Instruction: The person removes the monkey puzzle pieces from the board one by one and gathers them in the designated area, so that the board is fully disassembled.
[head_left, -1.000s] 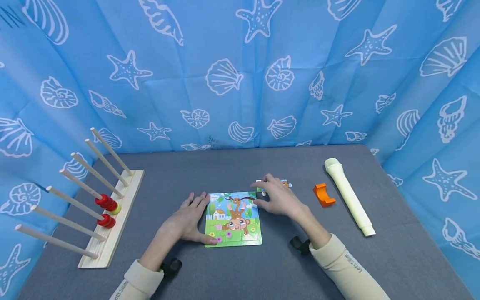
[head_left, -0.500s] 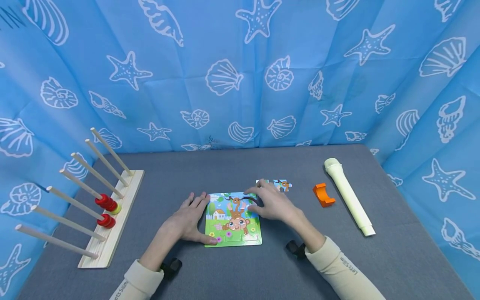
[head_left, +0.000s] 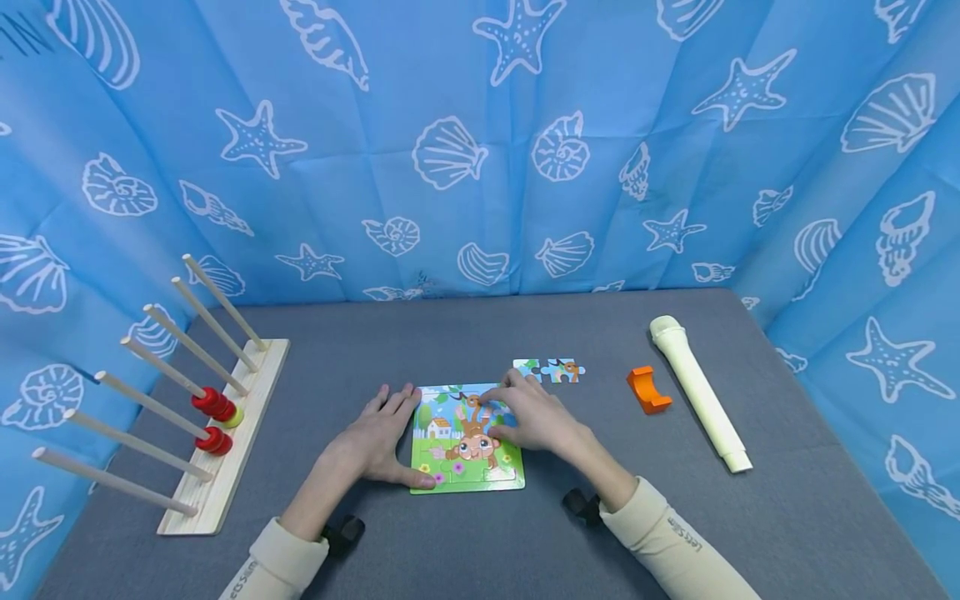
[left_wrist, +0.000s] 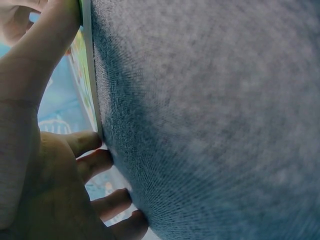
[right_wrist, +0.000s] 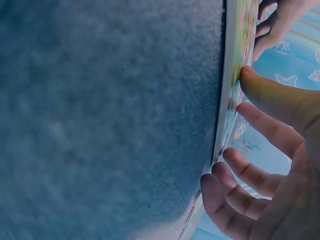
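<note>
A square jigsaw puzzle of a hanging monkey lies flat on the grey table. Along its left side rests my left hand, thumb on the lower left corner and fingers spread by the far left corner. In the left wrist view those fingertips touch the cloth. My right hand reaches over the puzzle's right side, thumb and index finger apart on its surface, partly covering the upper right. The right wrist view shows the thumb touching the picture. Just beyond that hand lie two jigsaw pieces, side by side.
At the left stands a wooden peg rack with tall slanting pegs and red and yellow rings. An orange curved block and a pale toy microphone lie to the right. A blue shell-print curtain surrounds the table.
My right hand has slid left from beside the loose jigsaw pieces onto the puzzle's right side, uncovering those pieces. The left hand stays in place.
</note>
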